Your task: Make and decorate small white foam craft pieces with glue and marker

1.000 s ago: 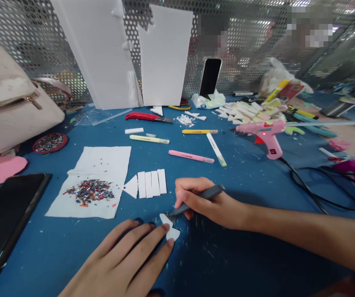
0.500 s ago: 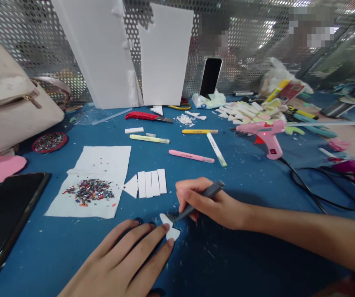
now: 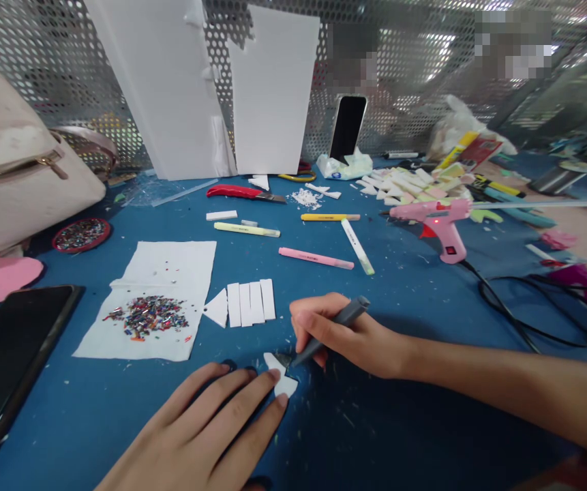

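Note:
My right hand [image 3: 341, 331] is closed around a grey marker pen [image 3: 347, 317], its tip down at the dark-shaded edge of a small white foam piece [image 3: 286, 386]. My left hand [image 3: 216, 423] lies flat with fingers stretched out, two fingertips pressing on that piece against the blue table. The piece is notched, and its left part lies partly under my fingertips. Just beyond, several white foam strips [image 3: 245, 304] lie in a row, with a pointed white piece [image 3: 217, 308] at their left end.
White paper [image 3: 170, 259] holds a pile of colourful glitter [image 3: 153, 317]. Pink [image 3: 316, 258], yellow [image 3: 330, 217] and pale highlighters lie beyond my hands, near a red utility knife [image 3: 242, 194]. A pink glue gun [image 3: 441, 221] trails its cable at right; a black phone [image 3: 14, 368] lies at left.
The marker tip has shifted very slightly at the foam piece's edge. My left hand stays in place, and the rest looks the same.

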A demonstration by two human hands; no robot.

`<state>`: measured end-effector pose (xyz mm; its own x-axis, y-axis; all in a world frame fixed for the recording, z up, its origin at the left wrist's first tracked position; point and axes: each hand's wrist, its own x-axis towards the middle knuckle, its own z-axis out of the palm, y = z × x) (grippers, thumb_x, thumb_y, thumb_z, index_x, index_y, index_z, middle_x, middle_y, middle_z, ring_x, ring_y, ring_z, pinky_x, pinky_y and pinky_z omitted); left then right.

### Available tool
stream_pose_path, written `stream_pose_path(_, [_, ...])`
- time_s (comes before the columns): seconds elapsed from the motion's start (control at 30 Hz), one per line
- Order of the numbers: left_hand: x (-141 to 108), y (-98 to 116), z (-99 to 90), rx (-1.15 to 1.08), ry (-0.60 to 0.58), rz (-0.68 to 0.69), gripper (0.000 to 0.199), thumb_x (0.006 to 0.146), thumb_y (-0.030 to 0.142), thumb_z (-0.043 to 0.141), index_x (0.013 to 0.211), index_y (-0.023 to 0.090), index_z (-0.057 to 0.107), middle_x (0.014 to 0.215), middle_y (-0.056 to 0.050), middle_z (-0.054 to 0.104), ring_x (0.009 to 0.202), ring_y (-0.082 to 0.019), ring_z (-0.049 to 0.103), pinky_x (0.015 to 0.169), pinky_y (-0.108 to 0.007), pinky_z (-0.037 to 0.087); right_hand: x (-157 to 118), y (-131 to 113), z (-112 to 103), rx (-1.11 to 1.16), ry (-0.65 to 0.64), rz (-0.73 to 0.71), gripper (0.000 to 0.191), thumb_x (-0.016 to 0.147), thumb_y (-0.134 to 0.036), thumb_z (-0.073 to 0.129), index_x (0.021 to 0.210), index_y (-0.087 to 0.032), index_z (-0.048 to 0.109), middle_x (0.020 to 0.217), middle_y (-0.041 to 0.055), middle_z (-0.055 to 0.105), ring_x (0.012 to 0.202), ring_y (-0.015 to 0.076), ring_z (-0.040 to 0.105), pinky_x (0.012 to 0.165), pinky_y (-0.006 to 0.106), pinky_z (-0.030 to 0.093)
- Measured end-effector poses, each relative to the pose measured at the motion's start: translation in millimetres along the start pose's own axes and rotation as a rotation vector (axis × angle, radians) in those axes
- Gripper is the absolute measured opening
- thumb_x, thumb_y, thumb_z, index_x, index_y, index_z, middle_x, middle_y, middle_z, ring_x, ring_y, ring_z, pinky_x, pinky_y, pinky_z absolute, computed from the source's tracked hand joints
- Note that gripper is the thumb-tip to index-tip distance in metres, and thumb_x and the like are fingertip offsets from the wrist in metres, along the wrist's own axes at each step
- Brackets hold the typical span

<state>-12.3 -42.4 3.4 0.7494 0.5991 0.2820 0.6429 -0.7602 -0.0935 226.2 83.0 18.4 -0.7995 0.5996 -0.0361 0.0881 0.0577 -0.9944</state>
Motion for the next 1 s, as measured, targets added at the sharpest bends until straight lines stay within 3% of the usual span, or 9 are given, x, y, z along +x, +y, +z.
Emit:
stream_pose_path(0.13, [0.2, 2.4, 1.0, -0.009, 0.052, -0.032, 0.04, 0.108, 0.039, 0.035, 0.135, 0.024, 0.06, 0.137, -0.001, 0.061, 0.12, -0.02, 0.054, 0.12, -0.038, 0.015, -0.4, 0.8, -0.1, -0.019, 0.018, -0.013, 0.042, 0.101, -0.045, 0.051, 0.079, -0.012, 0.063, 0.073, 0.0001, 0.053, 0.06, 0.0079, 0.056, 0.053, 0.018, 0.042])
stream_pose_path(0.33, [-0.9, 2.6, 1.6, -0.025, 0.021, -0.031, 0.041, 0.108, 0.04, 0.034, 0.139, 0.025, 0.057, 0.139, 0.0, 0.059, 0.122, -0.02, 0.052, 0.121, -0.039, 0.012, -0.7, 0.3, 0.2, -0.038, 0.036, -0.03, 0.041, 0.101, -0.045, 0.051, 0.081, -0.012, 0.063, 0.073, 0.0001, 0.053, 0.062, 0.0086, 0.056, 0.054, 0.019, 0.042])
stream_pose_path(0.53, [-1.6, 0.6, -0.2, 0.024, 0.0, 0.008, 0.041, 0.107, 0.038, 0.037, 0.14, 0.024, 0.055, 0.141, -0.002, 0.058, 0.121, -0.023, 0.053, 0.117, -0.041, 0.021, -1.6, -0.7, 0.7, -0.032, 0.026, -0.016, 0.043, 0.101, -0.046, 0.049, 0.078, -0.011, 0.062, 0.074, 0.0003, 0.053, 0.06, 0.0079, 0.055, 0.054, 0.019, 0.042])
stream_pose_path(0.73, [-1.5, -0.2, 1.2, 0.012, -0.009, 0.01, 0.041, 0.106, 0.037, 0.04, 0.142, 0.023, 0.054, 0.141, -0.003, 0.058, 0.123, -0.023, 0.052, 0.119, -0.043, 0.014, -0.3, -0.7, -0.2, -0.013, -0.013, 0.009, 0.048, 0.102, -0.047, 0.046, 0.075, -0.011, 0.061, 0.072, 0.0003, 0.052, 0.057, 0.0075, 0.054, 0.051, 0.019, 0.042])
stream_pose_path(0.9, [-1.9, 0.1, 0.2, 0.029, -0.002, 0.007, 0.04, 0.106, 0.037, 0.038, 0.14, 0.024, 0.056, 0.141, -0.002, 0.058, 0.121, -0.023, 0.053, 0.115, -0.041, 0.023, 0.5, 0.0, -1.0, -0.051, 0.023, -0.017, 0.043, 0.102, -0.046, 0.049, 0.08, -0.012, 0.063, 0.075, 0.0006, 0.053, 0.062, 0.0081, 0.056, 0.054, 0.019, 0.043])
stream_pose_path(1.0, [-1.5, 1.5, 0.6, 0.022, 0.004, 0.001, 0.041, 0.107, 0.04, 0.036, 0.14, 0.024, 0.056, 0.142, -0.002, 0.058, 0.121, -0.022, 0.053, 0.116, -0.041, 0.02, -0.4, -0.1, -1.0, -0.018, -0.007, 0.011, 0.049, 0.102, -0.049, 0.045, 0.075, -0.011, 0.062, 0.073, 0.0007, 0.052, 0.057, 0.0076, 0.054, 0.051, 0.019, 0.042])
